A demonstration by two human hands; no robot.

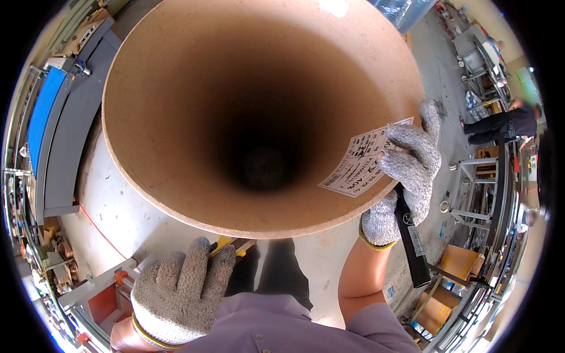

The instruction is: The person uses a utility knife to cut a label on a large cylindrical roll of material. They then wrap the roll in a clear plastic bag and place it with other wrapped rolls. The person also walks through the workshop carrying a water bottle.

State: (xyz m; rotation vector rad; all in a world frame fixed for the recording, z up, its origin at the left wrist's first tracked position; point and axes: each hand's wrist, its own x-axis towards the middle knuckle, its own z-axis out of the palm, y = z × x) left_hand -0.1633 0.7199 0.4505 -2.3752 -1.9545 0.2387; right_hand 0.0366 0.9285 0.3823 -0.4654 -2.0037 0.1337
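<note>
Nearest my head camera was a big brown tube [170, 135], its round mouth turned up toward the lens and its inside falling away into darkness. It filled the upper middle of my view, in front of the wearer's purple shirt [265, 323]. A white printed label [347, 167] sat on its inner wall, at the right side near the rim.

I had the right hand [409, 165], in a grey knit glove, at that part of the rim. Its fingers were curled around a black stick [414, 244], which slanted down and out below them. Two fingers reached over the edge and covered part of the label; I could not tell how firmly they pressed.

My left hand [179, 288], gloved alike, was below the rim, back upward, fingers loosely bent and slightly spread. Something yellow [221, 243] showed by its fingertips, mostly hidden, and I could not tell whether the hand gripped it.

Off left I saw a grey machine [76, 135] with a blue panel; off right, a co-worker in dark clothes [509, 125].
</note>
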